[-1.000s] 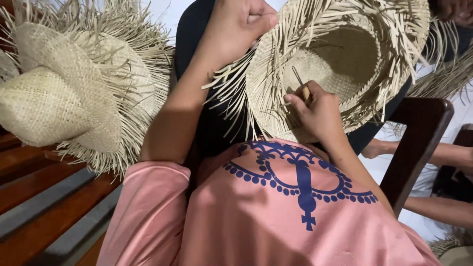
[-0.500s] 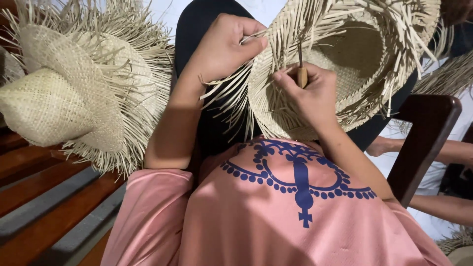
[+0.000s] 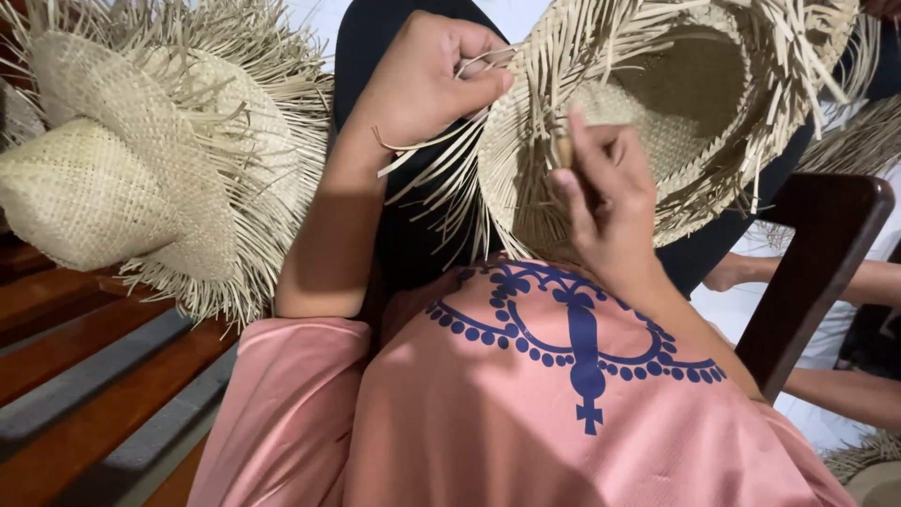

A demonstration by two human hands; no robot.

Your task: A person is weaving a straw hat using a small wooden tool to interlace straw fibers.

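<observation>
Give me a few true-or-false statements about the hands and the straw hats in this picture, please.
1. The left hand pinches loose straw strands at the brim of the unfinished woven straw hat. True.
2. The right hand is empty. False: it holds a small tan stick-like tool against the hat.
3. The finished-looking pale straw hats lie stacked on a wooden slatted bench. True.
4. The person wears a green shirt. False: it is a pink shirt with a blue pattern.

A hat-weaving workshop: unfinished straw hats (image 3: 141, 160) stacked on a wooden bench (image 3: 84, 376).
</observation>
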